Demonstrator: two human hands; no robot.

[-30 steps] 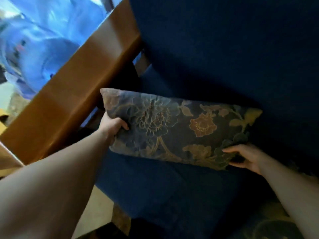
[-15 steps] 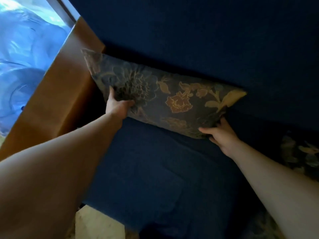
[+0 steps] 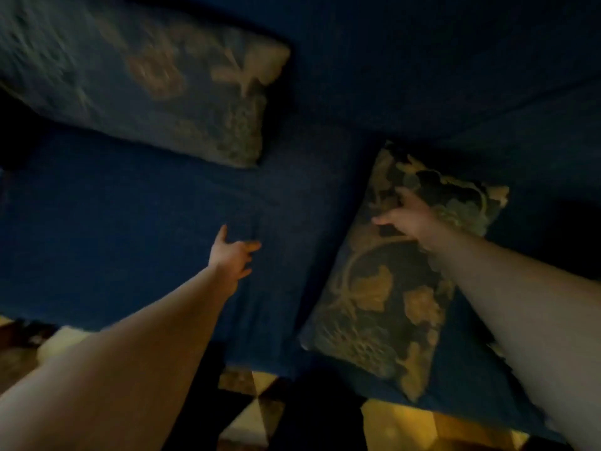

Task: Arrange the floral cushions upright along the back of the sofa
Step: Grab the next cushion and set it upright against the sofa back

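Observation:
One floral cushion leans upright against the dark blue sofa back at the upper left, blurred. A second floral cushion lies flat on the blue seat at the right, reaching from the seat's front edge toward the back. My right hand rests on its far end with fingers spread. My left hand hovers open over the bare seat between the two cushions, touching neither.
The seat's front edge runs along the bottom. Below it shows a patterned floor with yellow and dark triangles. At the far left the sofa falls into shadow.
Both hands have let go of the first cushion, which now stands against the sofa back. The view has swung right, and my right hand has reached the second cushion.

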